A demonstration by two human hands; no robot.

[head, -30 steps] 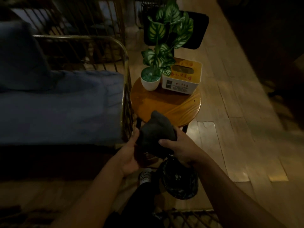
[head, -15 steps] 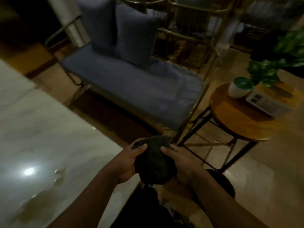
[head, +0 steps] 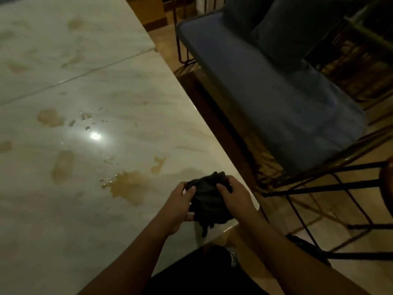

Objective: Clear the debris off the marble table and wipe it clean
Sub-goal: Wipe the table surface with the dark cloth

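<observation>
A pale marble table (head: 89, 81) fills the left of the view. Brownish stains (head: 127, 185) and small water drops (head: 89, 122) are spread over its top. Above the table's near right corner I hold a bunched dark cloth (head: 208, 201) with both hands. My left hand (head: 178, 206) grips its left side, thumb on top. My right hand (head: 232, 196) grips its right side, fingers curled over the upper edge. A corner of the cloth hangs down toward the table edge.
A blue cushioned bench (head: 276, 99) with a metal frame and two cushions (head: 293, 28) stands to the right of the table. A black metal stool frame (head: 331, 188) is at the lower right. Wooden floor lies between them.
My view has swung left from the round side table and bench to the marble table. Both hands have kept hold of the dark cloth and now hover over the table's corner.
</observation>
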